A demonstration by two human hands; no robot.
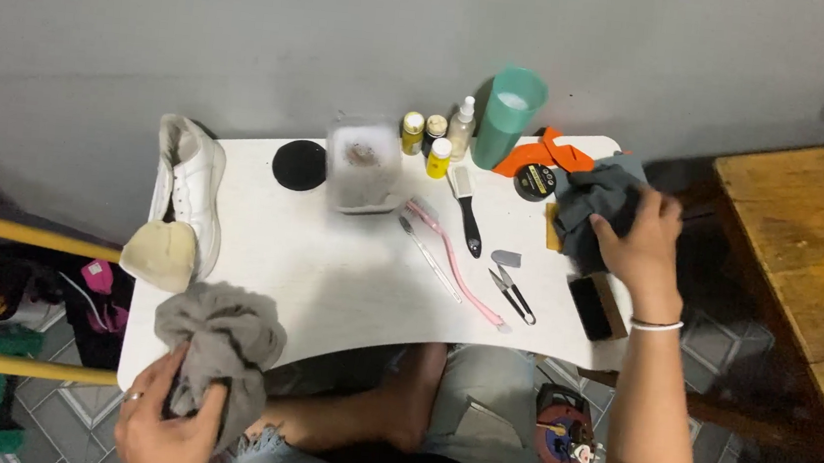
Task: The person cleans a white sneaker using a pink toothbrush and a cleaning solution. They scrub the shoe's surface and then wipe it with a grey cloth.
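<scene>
My left hand (pixel 165 423) grips a crumpled grey cloth (pixel 220 336) at the near left corner of the small white table (pixel 348 285). My right hand (pixel 643 247) reaches to the table's right side and closes on a dark grey cloth (pixel 596 200). A white sneaker (pixel 189 187) lies along the left edge with a cream rounded pad (pixel 162 254) against its near end. Between the hands lie a pink-handled brush (pixel 454 262), a clear-handled brush (pixel 428 257), a black-handled brush (pixel 466 209) and small snips (pixel 513 295).
At the back stand a clear plastic tub (pixel 363 165), small yellow bottles (pixel 425 138), a spray bottle (pixel 461 127), a teal cup (pixel 509 116), a black round lid (pixel 299 164) and an orange strap (pixel 548 152). A wooden bench (pixel 807 256) is at right; a grey wall behind.
</scene>
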